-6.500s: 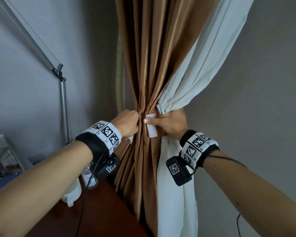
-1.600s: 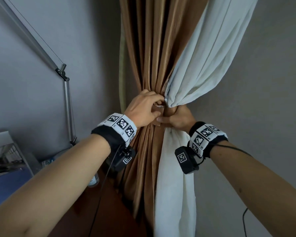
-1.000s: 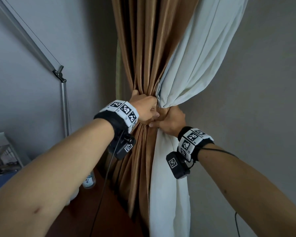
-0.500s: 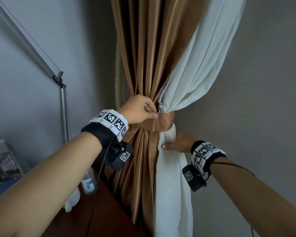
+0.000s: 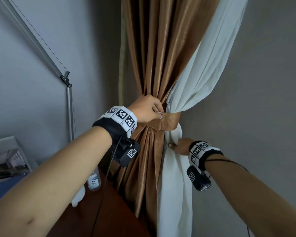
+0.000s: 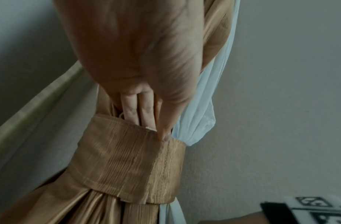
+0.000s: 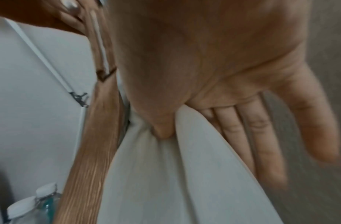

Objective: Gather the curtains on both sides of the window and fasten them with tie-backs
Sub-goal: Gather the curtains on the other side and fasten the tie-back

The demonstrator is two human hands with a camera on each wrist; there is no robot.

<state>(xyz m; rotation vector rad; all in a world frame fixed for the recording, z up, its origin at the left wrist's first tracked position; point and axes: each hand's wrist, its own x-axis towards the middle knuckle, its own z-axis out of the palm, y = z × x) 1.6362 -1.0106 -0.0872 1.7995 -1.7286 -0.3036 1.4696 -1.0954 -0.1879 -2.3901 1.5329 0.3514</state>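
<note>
Pinching ribbed tie-back [image 5: 167, 121]: left hand [image 5: 146, 109]; right hand [image 5: 180, 147] grip pinches smooth white curtain [image 5: 175, 177].

My head camera looks forward and a little upward, from an arm's reach, at the gathered golden-brown ribbed curtain [image 5: 154, 65]. The left wrist camera looks along the left hand [image 6: 138, 60], very near the golden-brown fabric tie-back band [image 6: 127, 166]. The right wrist camera looks along the right hand [image 7: 213, 60], very near the white smooth curtain [image 7: 156, 181]. All three views share both curtains.
</note>
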